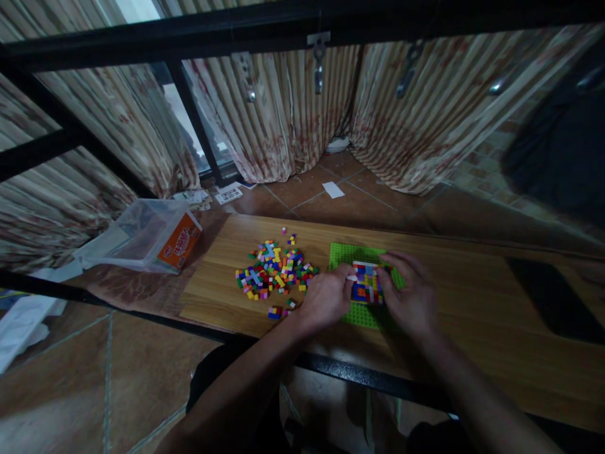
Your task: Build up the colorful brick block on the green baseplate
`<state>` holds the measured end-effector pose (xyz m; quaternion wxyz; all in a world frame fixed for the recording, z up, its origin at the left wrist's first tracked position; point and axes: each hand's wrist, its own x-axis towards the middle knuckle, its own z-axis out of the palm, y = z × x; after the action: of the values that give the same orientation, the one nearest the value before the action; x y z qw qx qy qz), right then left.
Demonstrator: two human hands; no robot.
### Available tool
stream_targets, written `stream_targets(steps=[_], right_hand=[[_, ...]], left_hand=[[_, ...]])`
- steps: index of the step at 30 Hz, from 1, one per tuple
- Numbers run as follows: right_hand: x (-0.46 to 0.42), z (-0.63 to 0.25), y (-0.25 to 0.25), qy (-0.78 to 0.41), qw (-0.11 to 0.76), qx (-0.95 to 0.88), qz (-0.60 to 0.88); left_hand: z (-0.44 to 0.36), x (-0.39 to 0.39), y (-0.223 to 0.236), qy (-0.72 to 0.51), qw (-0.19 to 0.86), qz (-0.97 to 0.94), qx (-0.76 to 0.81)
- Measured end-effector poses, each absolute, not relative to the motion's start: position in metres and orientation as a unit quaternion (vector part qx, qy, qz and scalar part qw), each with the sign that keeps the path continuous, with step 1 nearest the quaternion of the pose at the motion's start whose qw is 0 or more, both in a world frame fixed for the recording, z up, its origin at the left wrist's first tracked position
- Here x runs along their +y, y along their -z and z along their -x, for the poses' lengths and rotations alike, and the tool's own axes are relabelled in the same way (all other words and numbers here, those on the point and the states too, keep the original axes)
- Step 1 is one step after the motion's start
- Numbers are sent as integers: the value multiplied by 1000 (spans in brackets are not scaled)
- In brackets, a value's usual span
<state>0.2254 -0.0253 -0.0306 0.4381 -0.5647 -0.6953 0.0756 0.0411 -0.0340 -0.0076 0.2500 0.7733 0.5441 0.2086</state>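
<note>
A green studded baseplate (362, 315) lies on the wooden table, and a block of multicoloured toy bricks (366, 290) is built up on it. At the left side of this build, my left hand (328, 295) is closed in a pinch, with a small pale toy brick (351, 277) at its fingertips. My right hand (412, 295) rests over the right part of the baseplate, thumb against the build's right edge and fingers apart. Its palm side is hidden. Left of the baseplate spreads a pile of loose toy bricks (278, 270) in many colours.
On the table's right lies a flat dark rectangular object (555, 299). A clear plastic bin (142, 230) with an orange label stands beyond the table's left end. A black metal frame bar (283, 28) crosses above, with curtains (293, 120) behind. A few loose bricks (275, 313) lie near the front edge.
</note>
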Motion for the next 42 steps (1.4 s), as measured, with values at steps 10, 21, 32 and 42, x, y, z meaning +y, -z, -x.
stream_targets(steps=[10,21,32,42], right_hand=[[-43,-206,25,-19,362,-794,488],[-44,-206,19,14,331,-804,493],[-42,-207,16,-37,388,-773,501],[-22,-248,7,-265,557,-494,613]], left_hand=[[-41,-35,4,-289,303,-764,491],[-44,-35,8,-280,277,-781,485],[-50,-38,14,-343,266,-758,486],[-43,-36,12,-294,262,-759,519]])
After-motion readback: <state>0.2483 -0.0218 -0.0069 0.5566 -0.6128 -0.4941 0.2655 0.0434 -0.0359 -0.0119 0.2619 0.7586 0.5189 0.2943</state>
